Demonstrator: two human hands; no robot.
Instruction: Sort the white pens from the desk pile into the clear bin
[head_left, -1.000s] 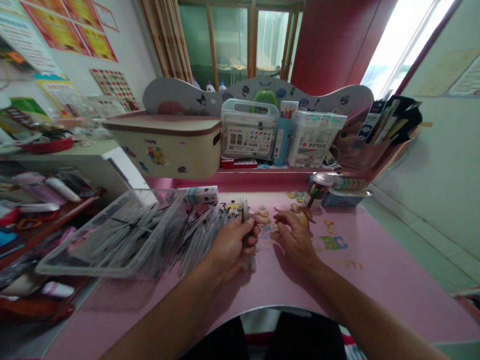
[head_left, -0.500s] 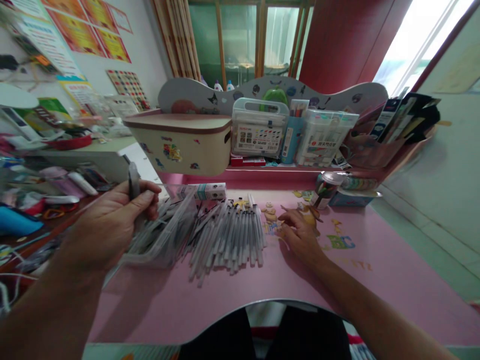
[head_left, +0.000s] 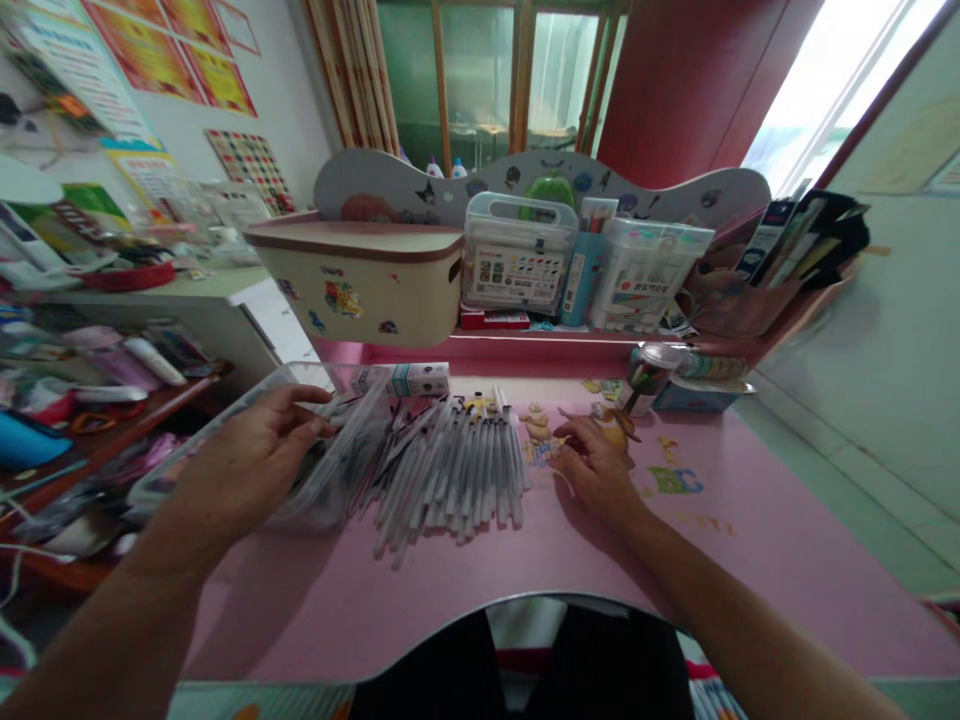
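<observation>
Holds left hand wide above clear rectangular plastic box. Has right hand near slim translucent plastic pens; cannot tell its grip

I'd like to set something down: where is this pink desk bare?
Bare pink desk lies between the right forearm and the desk's right edge, and in front of the pens. Crowded: the left, with bin and left hand; the back right, with jar and box.

I see white wall with red-yellow posters | wood-framed window, beige curtain beside it | pale tiled floor | pink desk | the strongest daylight is in right-hand window
</observation>
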